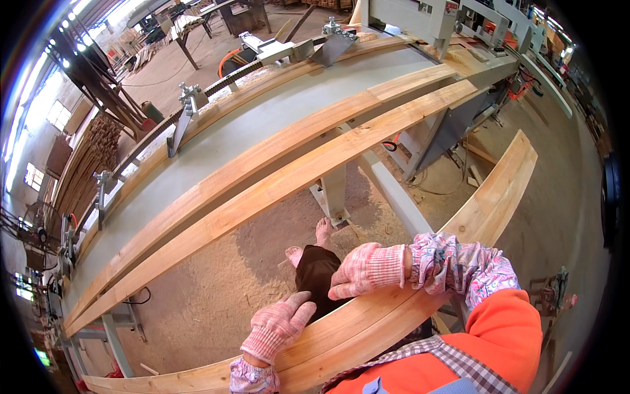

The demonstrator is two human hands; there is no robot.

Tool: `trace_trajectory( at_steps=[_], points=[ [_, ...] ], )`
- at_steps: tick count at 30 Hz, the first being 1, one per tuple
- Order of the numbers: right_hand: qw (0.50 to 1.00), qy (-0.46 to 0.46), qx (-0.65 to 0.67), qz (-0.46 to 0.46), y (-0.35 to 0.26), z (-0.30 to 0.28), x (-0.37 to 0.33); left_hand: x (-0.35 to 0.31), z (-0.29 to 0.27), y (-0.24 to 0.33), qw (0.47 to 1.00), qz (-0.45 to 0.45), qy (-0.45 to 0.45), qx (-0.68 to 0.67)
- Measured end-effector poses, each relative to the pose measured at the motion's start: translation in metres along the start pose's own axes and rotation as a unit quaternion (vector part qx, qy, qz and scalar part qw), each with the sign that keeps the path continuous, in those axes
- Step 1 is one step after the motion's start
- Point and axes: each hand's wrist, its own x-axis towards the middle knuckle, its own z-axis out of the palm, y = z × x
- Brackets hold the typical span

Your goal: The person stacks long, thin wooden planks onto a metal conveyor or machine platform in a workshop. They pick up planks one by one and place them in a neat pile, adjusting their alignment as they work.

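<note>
Long pale wooden planks (367,322) lie side by side, with a seam along them, across the front of my body from lower left to upper right. My left hand (279,328), in a pink and white knitted glove, is closed at their far edge. Further right, my right hand (371,269), gloved alike, bends its fingers over the same edge; its fingertips are partly hidden. Beyond my hands, two more long wooden strips (262,187) rest along the near side of a grey machine table (216,157), with a gap between them.
Metal clamps (190,105) line the table's far side beside a wooden rail. A grey machine frame (420,26) stands at the far right end. Table legs (335,194) reach the sawdust-strewn floor (210,282) near my bare feet (323,231). Stacked timber (92,157) stands at far left.
</note>
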Motion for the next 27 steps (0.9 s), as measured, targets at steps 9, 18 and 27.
trace_trajectory(
  at_steps=[9, 18, 27],
  points=[
    [1.0, 0.009, -0.004, 0.001, 0.003, 0.004, 0.003, 0.0, 0.01, -0.018, 0.99, 0.105, 0.023, 0.094],
    [1.0, 0.007, 0.001, -0.002, 0.0, 0.002, 0.001, -0.003, 0.011, -0.02, 0.977, 0.16, 0.05, 0.131],
    [1.0, 0.002, 0.0, 0.006, -0.001, 0.001, 0.002, 0.0, -0.001, 0.002, 1.0, -0.016, 0.002, -0.019]
  ],
)
